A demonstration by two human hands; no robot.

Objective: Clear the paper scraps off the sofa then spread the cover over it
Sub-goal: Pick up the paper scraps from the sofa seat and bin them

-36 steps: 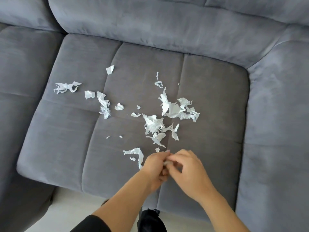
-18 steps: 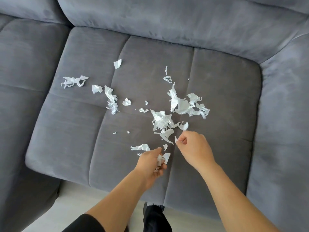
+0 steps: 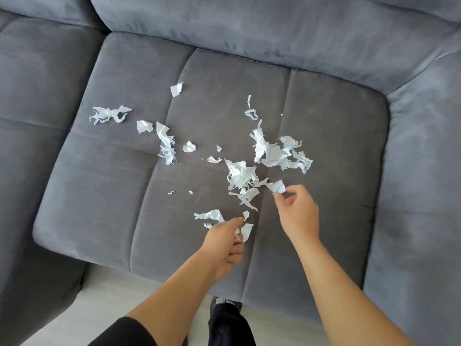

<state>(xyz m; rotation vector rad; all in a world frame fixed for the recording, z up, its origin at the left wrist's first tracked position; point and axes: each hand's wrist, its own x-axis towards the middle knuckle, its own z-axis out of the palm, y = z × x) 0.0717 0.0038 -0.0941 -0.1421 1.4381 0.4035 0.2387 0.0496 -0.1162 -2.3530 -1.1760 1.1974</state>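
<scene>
While the head camera looked down over the grey sofa [image 3: 249, 28], the clearing step was plainly in hand and far from finished. Most of the paper scraps [image 3: 243, 174] lay scattered over the seat cushion [image 3: 82, 196]. They were thickest in a cluster right of its middle, and a looser trail ran off to the left. A twisted strip [image 3: 109, 114] lay farthest out, and a small folded bit [image 3: 176, 89] sat nearer the backrest.

The left hand [image 3: 225, 242] hovered low over the front of the cushion, its fingers curled round a small wad [image 3: 244, 232] of paper that poked out past the thumb. The right hand [image 3: 298, 213] reached toward the main cluster. Its thumb and forefinger pinched one square scrap [image 3: 277, 186] by its near edge, and the other fingers were loosely bent. Whether that scrap had lifted off the fabric could not be told. No cover showed anywhere in view, and pale floor [image 3: 104, 295] filled the bottom edge.

By my reading, the next move called for passing the pinched piece into the left hand's wad. After that came working through the heap and out to the far strip. The thin paper would likely cling to the nap, so the tiny flecks would need a fingertip pinch or a sweep. Spreading the cover had to wait until the cushion was bare.
</scene>
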